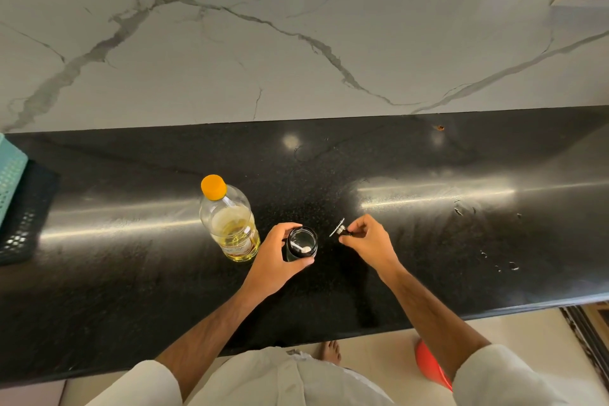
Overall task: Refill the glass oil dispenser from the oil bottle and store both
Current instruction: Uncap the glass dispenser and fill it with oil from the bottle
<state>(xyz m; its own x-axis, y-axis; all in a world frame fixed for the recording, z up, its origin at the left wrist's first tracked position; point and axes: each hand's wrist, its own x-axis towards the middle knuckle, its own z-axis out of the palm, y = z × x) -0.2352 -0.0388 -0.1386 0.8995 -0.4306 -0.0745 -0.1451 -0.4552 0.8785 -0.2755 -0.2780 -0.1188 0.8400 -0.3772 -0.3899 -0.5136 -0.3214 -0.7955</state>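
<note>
Just below the frame's centre, the glass oil dispenser (302, 244) stands open-mouthed on the black tabletop (428, 241); your left hand (276, 254) wraps its fingers around it from the left. Your right hand (369, 241) pinches the removed spout cap (339, 229) just to the right. The orange-capped oil bottle (229, 224) stands upright immediately left

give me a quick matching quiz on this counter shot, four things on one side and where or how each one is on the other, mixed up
Things:
1. oil bottle
2. glass oil dispenser
3. dispenser top
4. teal basket

States:
A. pinched in the right hand, off the counter
B. at the counter's far left edge
C. capped in orange, standing upright
D. open-mouthed, gripped by the left hand

Pairs: 1-C, 2-D, 3-A, 4-B
</note>
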